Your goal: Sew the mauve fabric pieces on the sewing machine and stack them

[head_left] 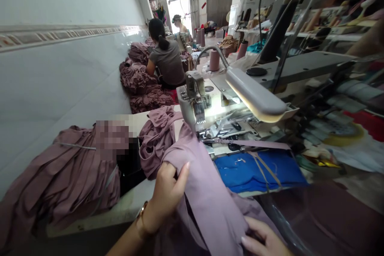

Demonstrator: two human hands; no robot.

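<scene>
A length of mauve fabric [207,184] runs from the sewing machine [195,100] down toward me. My left hand [171,186] grips its left edge, thumb on top and fingers curled underneath. Lower down, my right hand [264,238] pinches the same fabric near the bottom of the view; part of that hand is cut off by the frame. The fabric's far end lies at the machine's needles and presser foot [200,130]. A narrow mauve strip [255,144] enters the machine from the right.
Bundled mauve pieces [72,168] lie at the left, beside a crumpled mauve heap [157,136]. A blue cloth pad [258,170] sits right of the fabric. A lamp [255,94] hangs over the machine. Ahead, a person [168,56] sits beside fabric piles [138,76].
</scene>
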